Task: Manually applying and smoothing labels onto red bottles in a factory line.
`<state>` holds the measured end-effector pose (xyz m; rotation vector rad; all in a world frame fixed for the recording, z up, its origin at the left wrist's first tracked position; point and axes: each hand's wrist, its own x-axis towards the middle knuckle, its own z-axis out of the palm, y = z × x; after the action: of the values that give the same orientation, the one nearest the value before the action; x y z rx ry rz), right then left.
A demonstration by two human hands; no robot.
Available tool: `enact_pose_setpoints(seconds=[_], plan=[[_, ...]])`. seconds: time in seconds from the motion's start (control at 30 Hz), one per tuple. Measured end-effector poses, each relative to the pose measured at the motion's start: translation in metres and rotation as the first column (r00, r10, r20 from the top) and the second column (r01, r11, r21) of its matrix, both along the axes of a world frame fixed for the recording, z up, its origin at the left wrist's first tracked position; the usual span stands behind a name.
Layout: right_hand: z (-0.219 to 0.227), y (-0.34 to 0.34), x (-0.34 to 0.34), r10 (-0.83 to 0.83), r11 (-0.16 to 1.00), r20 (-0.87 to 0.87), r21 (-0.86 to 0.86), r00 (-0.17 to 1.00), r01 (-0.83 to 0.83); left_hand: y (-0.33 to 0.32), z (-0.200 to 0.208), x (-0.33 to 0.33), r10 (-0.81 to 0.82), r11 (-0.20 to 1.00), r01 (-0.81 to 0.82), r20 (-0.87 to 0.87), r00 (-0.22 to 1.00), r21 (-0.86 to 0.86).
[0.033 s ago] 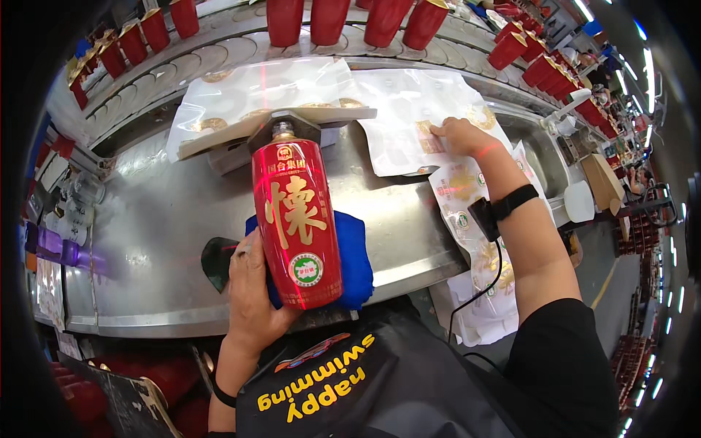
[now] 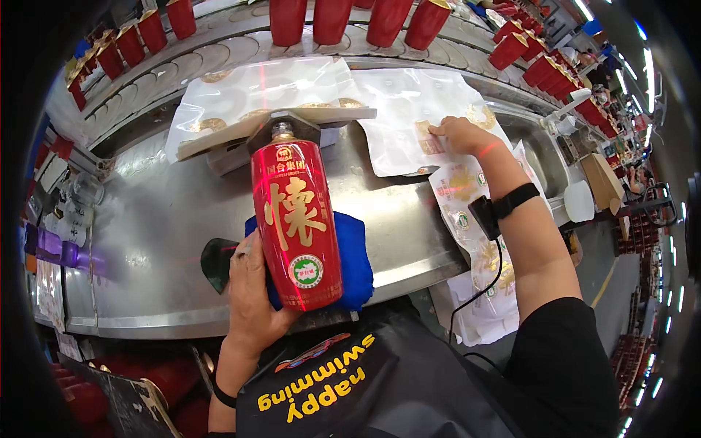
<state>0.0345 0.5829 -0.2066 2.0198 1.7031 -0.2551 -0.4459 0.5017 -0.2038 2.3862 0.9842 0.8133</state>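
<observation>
A red glossy liquor bottle [image 2: 296,226] with gold characters and a round green-and-white sticker lies tilted, neck away from me. Its neck rests at a dark angular holder [image 2: 310,130], and its base is over a blue cloth [image 2: 354,255]. My left hand [image 2: 252,285] is closed round the lower left side of the bottle; some fingers are hidden beneath it. To the right, my right hand [image 2: 461,136] pinches at a gold square sticker [image 2: 429,146] on a white sticker sheet [image 2: 394,109]. Its fingertips are partly hidden.
Another sticker sheet [image 2: 263,91] leans behind the holder. A strip of stickers [image 2: 475,241] hangs over the steel table's [image 2: 161,255] right edge near a sink [image 2: 537,150]. Beyond runs a conveyor [image 2: 219,62] carrying several red bottles [image 2: 332,22]. A dark green piece [image 2: 217,264] lies beside my left hand.
Red bottles on the conveyor have shifted slightly, the middle ones to the right and those at the left further left. Both hands and the held bottle look unmoved.
</observation>
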Motion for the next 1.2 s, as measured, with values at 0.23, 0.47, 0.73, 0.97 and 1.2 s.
enact_pose_setpoints(seconds=[0.23,0.47,0.73,0.97,1.2], plan=[[0.022,-0.022,-0.051,-0.054,0.996,-0.134,0.062,0.989,0.062,0.003,0.000,0.002,-0.019,0.998,0.021,0.039,0.999,-0.051],[0.043,-0.054,-0.100,-0.052,0.996,-0.241,0.060,0.969,0.068,0.003,-0.004,0.000,-0.003,1.000,0.004,0.029,1.000,-0.003],[0.027,-0.064,-0.084,0.288,0.887,-0.335,0.447,0.897,-0.118,0.002,-0.002,0.001,0.007,0.999,-0.004,0.056,0.998,-0.046],[0.036,-0.063,-0.079,0.084,0.772,-0.775,0.447,0.626,0.451,0.006,0.032,-0.008,-0.073,0.997,0.075,0.108,0.991,-0.013],[0.069,-0.071,-0.123,-0.058,0.757,-0.998,-0.066,-0.033,0.650,0.020,0.081,0.027,-0.115,0.971,0.084,0.126,0.985,0.223]])
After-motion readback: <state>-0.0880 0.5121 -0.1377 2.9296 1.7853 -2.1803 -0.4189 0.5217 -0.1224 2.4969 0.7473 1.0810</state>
